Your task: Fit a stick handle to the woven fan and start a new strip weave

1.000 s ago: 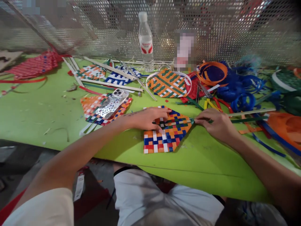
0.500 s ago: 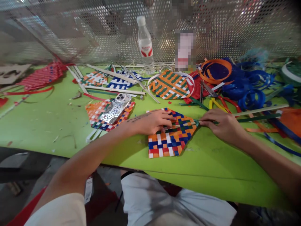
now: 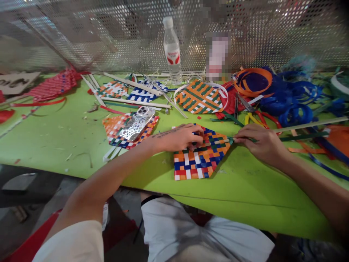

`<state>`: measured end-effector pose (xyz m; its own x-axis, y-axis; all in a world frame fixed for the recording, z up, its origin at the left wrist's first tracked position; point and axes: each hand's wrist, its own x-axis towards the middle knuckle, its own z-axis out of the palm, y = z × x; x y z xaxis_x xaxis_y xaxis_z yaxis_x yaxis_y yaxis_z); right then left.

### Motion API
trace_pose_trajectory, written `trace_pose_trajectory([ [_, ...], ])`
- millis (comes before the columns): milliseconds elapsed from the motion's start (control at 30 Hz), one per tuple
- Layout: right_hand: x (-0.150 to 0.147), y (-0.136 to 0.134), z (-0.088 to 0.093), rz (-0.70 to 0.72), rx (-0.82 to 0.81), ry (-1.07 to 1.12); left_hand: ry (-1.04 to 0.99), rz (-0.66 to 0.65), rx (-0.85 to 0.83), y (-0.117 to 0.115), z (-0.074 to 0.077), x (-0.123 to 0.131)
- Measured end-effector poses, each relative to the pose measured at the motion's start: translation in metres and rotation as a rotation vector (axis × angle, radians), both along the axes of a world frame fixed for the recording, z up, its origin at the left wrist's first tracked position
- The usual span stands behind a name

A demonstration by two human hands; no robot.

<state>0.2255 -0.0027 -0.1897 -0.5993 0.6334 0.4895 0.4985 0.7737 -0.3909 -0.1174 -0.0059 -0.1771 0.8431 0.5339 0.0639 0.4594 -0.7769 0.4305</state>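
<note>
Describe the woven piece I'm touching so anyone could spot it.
On the green table, nearer than the bottle, is your left hand. Beneath it, the woven piece tapers toward your right hand. Only this lies under a hand; its neighbour carries a phone.

I can make out no full word. The bottle [image 3: 169, 38] at the back of my tabletop [image 3: 54, 145] wears a label [image 3: 173, 55] with small red lettering, too blurred for me. Dark marks on the board [image 3: 20, 82] to my left are equally unreadable, as are those inked on my left forearm [image 3: 160, 135].

Mat [image 3: 200, 163] lies right of phone [image 3: 137, 123], before bottle [image 3: 172, 54].
</note>
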Motion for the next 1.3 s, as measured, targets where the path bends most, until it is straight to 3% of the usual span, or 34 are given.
trace_pose_trajectory([
  [167, 0.0, -0.002, 0.003, -0.004, -0.003, -0.001, 0.004, 0.004, 0.013, 0.0, -0.001, -0.001],
  [400, 0.007, 0.001, 0.003, -0.004, -0.137, -0.04, -0.018, 0.014, -0.016, -0.001, -0.001, -0.001],
  [767, -0.008, 0.0, 0.038, 0.021, -0.022, -0.294, -0.061, -0.023, -0.008, 0.0, -0.003, -0.001],
  [1133, -0.011, 0.0, 0.035, 0.02, -0.134, -0.196, -0.111, -0.002, -0.117, -0.002, 0.0, 0.002],
  [1300, 0.004, 0.011, 0.029, 0.025, -0.229, -0.257, -0.117, 0.02, -0.137, -0.006, 0.003, 0.002],
])
